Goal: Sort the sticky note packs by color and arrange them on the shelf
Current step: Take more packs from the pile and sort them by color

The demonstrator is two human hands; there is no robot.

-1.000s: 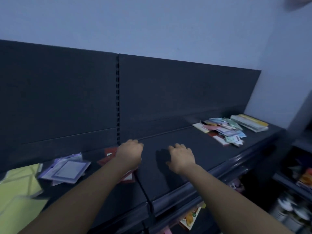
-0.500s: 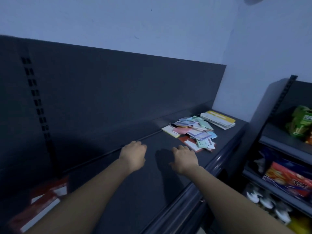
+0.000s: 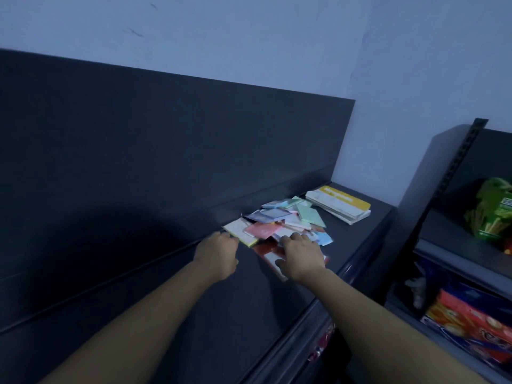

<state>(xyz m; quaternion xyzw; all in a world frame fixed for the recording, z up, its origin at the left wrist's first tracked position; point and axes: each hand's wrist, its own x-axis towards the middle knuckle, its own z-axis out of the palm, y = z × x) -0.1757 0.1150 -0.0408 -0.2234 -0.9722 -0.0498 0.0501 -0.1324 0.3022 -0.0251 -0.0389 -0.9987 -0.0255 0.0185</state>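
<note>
At our left hand (image 3: 219, 252) and right hand (image 3: 302, 257), both spread, empty: jumbled multicoloured paper sticky note packs (image 3: 263, 230). Pickup step; next we pinch one colour.

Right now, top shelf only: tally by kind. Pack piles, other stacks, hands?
Mixed-colour pile of sticky note packs: 1
Stack of yellow-topped booklets: 1
Hands: 2, the left hand at the pile's near edge, the right hand on it
Total: 4
The packs inside the pile are too blurred and overlapped to count.
</note>
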